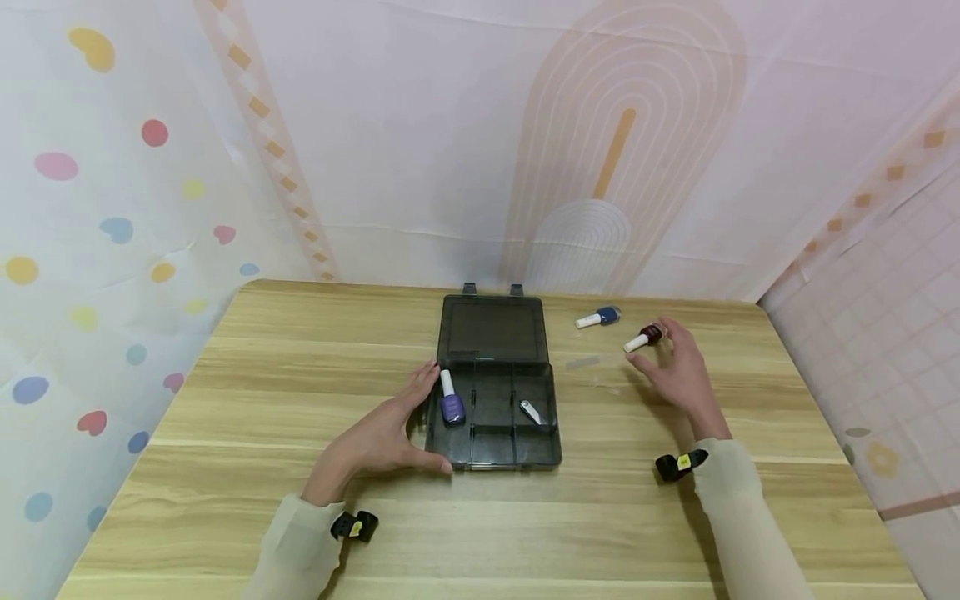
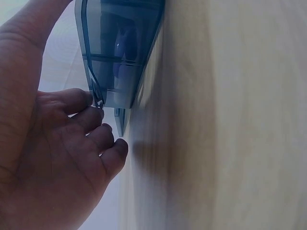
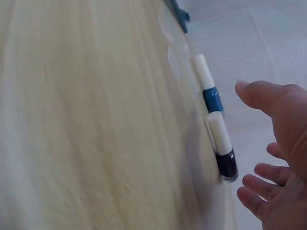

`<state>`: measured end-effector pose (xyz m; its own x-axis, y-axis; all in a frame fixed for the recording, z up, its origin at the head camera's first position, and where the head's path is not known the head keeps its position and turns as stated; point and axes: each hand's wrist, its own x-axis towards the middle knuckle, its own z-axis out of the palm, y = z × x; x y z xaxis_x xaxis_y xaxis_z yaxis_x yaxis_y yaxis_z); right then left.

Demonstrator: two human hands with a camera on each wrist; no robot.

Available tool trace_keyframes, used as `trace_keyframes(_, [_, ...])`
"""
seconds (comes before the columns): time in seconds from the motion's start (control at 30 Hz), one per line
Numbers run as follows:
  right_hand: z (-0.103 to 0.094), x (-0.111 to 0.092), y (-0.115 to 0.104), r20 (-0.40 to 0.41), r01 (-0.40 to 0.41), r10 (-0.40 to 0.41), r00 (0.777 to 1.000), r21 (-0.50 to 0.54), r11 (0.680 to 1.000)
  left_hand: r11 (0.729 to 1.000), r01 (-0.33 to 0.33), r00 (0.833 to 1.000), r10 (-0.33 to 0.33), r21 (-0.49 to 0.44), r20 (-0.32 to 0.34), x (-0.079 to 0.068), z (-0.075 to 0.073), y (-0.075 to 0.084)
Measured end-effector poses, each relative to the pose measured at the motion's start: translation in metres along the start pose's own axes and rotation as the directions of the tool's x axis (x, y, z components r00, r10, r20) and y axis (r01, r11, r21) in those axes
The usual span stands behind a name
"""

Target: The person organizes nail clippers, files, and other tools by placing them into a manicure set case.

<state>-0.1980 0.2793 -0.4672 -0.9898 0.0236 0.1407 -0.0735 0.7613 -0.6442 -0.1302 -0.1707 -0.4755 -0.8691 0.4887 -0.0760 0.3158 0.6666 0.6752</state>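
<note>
A dark translucent compartment box (image 1: pixel 492 450) lies with its lid folded back. My left hand (image 1: pixel 382 433) holds its left side, thumb at the front corner and curled fingertips (image 2: pixel 98 112) at the rim. Inside, a purple nail polish bottle (image 1: pixel 452 408) with a white cap leans in the left compartment, and a silver nail clipper (image 1: pixel 532 412) lies on the right. My right hand (image 1: pixel 678 371) is spread around a dark red nail polish bottle (image 1: pixel 651 335), thumb and fingers apart, and the right wrist view shows a gap beside the bottle (image 3: pixel 226 164).
A blue nail polish bottle (image 1: pixel 607 315) lies on the wooden table (image 1: pixel 480 533) behind the dark red one. Small clear strips (image 1: pixel 582 362) lie right of the box. A patterned cloth (image 1: pixel 420 167) hangs along the table's back edge.
</note>
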Motion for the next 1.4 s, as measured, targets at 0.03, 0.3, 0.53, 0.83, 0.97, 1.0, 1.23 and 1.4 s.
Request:
trace_keyframes(0.03, [-0.001, 0.002, 0.001, 0.01, -0.015, 0.015, 1.0, -0.004, 1.0, 1.0, -0.001, 1.0, 0.001, 0.001, -0.002, 0.0, 0.0, 0.0])
trace_keyframes(0.3, [-0.004, 0.015, 0.015, 0.062, -0.111, 0.111, 0.992, -0.008, 0.994, 1.0, -0.026, 1.0, 0.026, 0.001, -0.013, 0.002, 0.002, 0.0])
trace_keyframes(0.53, [0.002, 0.022, 0.022, 0.077, -0.104, 0.106, 0.991, -0.026, 0.994, 1.0, -0.009, 1.0, 0.009, 0.006, -0.013, 0.001, 0.003, -0.001])
trace_keyframes(0.83, [0.006, 0.024, 0.019, 0.058, -0.118, 0.123, 0.991, -0.073, 0.99, 1.0, -0.007, 1.0, 0.008, 0.007, -0.022, 0.002, 0.003, -0.002])
trace_keyframes(0.97, [0.005, 0.022, 0.02, 0.041, -0.122, 0.125, 0.991, -0.068, 0.99, 1.0, -0.006, 1.0, 0.006, 0.004, -0.015, 0.002, 0.003, -0.001])
trace_keyframes(1.0, [0.005, 0.021, 0.02, 0.037, -0.124, 0.127, 0.991, -0.065, 0.99, 1.0, -0.006, 1.0, 0.006, 0.004, -0.014, 0.002, 0.003, -0.001])
trace_keyframes(1.23, [0.006, 0.014, 0.018, 0.015, -0.129, 0.129, 0.992, -0.023, 0.991, 1.0, -0.006, 1.0, 0.006, 0.006, -0.011, 0.003, 0.003, 0.0])
trace_keyframes(1.4, [0.007, 0.012, 0.013, 0.02, -0.114, 0.114, 0.993, -0.004, 0.993, 1.0, -0.013, 1.0, 0.013, 0.009, -0.013, 0.003, 0.003, -0.001])
